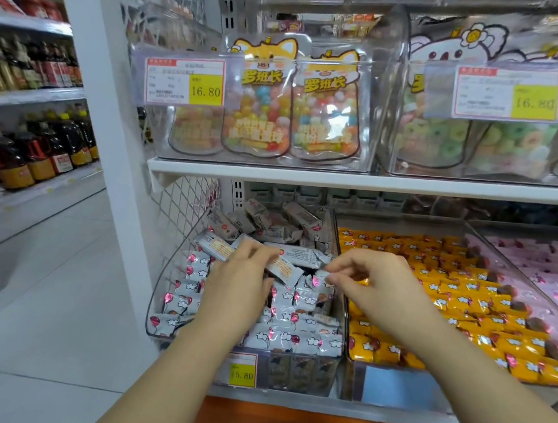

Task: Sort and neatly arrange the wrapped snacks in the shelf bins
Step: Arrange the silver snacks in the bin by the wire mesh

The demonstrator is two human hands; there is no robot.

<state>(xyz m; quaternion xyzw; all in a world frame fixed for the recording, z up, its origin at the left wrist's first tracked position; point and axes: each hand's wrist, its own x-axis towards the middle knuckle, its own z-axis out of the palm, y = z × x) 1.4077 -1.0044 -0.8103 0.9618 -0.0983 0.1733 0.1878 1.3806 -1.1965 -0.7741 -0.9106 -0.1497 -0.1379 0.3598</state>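
A clear plastic bin (159,288) on the lower shelf holds several white wrapped snacks (288,338), laid in rows at the front and jumbled at the back (269,224). My left hand (239,283) is inside this bin and grips one white wrapped snack (282,266) that lies across the pile. My right hand (364,275) hovers over the bin's right side and pinches the corner of another white snack (318,279) between thumb and fingers.
To the right stand a bin of yellow wrapped snacks (434,296) and a bin of pink ones (546,274). The shelf above (343,178) carries clear bins of candy bags (257,105) with price tags. A white pillar (107,124) and a bottle aisle lie left.
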